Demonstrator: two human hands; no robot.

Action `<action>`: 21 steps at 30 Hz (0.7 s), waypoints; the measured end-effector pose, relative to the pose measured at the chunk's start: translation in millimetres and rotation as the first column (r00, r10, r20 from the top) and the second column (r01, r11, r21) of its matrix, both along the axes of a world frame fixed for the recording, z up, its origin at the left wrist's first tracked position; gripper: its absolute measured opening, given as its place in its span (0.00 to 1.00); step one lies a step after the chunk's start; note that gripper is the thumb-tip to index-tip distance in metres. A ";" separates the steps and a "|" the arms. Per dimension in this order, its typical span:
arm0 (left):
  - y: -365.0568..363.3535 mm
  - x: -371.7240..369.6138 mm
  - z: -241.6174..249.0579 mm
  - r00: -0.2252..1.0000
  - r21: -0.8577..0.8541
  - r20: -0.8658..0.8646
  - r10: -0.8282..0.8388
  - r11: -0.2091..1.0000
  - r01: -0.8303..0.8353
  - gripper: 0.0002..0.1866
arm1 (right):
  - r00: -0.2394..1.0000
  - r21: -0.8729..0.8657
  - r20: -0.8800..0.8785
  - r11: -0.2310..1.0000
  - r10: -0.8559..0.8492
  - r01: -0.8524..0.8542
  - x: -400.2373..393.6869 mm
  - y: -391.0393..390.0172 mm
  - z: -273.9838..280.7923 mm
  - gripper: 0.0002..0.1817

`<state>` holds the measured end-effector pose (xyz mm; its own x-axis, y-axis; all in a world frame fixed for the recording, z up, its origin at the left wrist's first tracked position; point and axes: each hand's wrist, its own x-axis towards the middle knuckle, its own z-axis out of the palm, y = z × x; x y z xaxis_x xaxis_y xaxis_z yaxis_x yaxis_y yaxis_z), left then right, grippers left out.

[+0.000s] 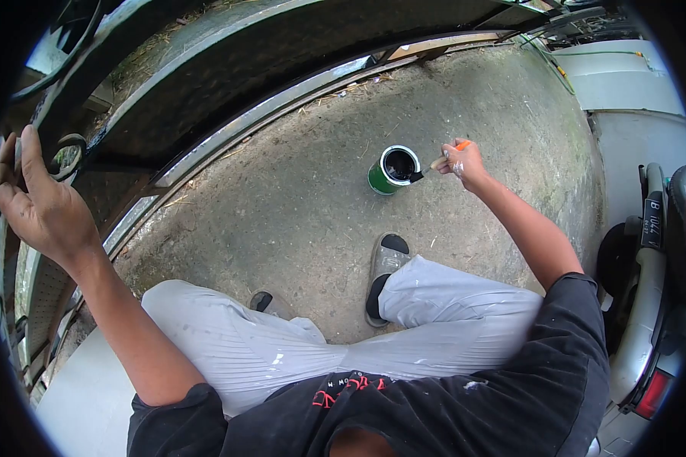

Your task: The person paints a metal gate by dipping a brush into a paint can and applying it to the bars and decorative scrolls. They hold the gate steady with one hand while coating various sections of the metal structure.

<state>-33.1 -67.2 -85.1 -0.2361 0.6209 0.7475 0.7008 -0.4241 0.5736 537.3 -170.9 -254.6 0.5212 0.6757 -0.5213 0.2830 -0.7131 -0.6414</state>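
Observation:
My right hand (465, 163), spotted with white paint, is closed around a paintbrush (437, 163) with an orange handle end. Its dark bristles are right at the rim of a green paint can (379, 181). The can stands upright on the concrete and has dark paint inside. At the far left, my left hand (42, 202) is raised beside the dark metal gate (168, 107), its fingers stretched upward and apart. A curled metal piece of the gate is close to those fingers.
Concrete floor (320, 206) lies around the can, between the gate and my sandaled feet (389, 263). A parked motorcycle (648, 266) is close on my right. A hose (560, 70) runs near a white wall (625, 84) at upper right.

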 end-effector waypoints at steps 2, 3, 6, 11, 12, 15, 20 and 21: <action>-0.7 -4.4 -0.6 0.999 -0.003 -0.036 0.004 1.000 -0.004 0.13 | 1.000 -0.001 0.004 1.000 0.000 0.000 2.0 0.4 -0.9 0.08; -1.2 -3.8 0.0 1.000 -0.002 -0.026 -0.001 1.000 0.001 0.13 | 1.000 0.001 -0.014 1.000 -0.006 0.006 2.3 0.6 0.0 0.08; -4.2 6.5 4.7 0.998 0.009 0.057 -0.006 1.000 0.005 0.13 | 0.997 0.004 -0.067 1.000 -0.030 0.030 4.5 1.5 1.4 0.07; -7.9 14.2 10.7 0.994 0.027 0.111 -0.023 0.999 0.020 0.15 | 0.988 0.007 -0.108 0.994 -0.111 0.112 14.5 3.4 0.9 0.07; -9.2 15.9 11.9 0.990 0.025 0.138 -0.028 0.999 0.025 0.16 | 0.979 -0.026 -0.165 0.993 -0.116 0.114 16.8 3.0 3.5 0.07; -10.0 22.4 17.1 0.996 0.099 0.083 0.023 0.995 -0.031 0.18 | 0.917 -0.018 -0.396 0.998 -0.058 0.056 41.6 -0.1 2.6 0.10; -9.0 14.7 24.5 0.995 0.121 0.062 0.081 0.989 -0.088 0.18 | 0.611 0.180 -0.786 0.980 0.089 0.088 42.5 18.4 29.5 0.07; -8.2 12.8 24.6 0.995 0.125 0.043 0.094 0.987 -0.099 0.18 | 0.591 0.221 -0.797 0.970 0.120 0.100 32.1 31.2 44.3 0.07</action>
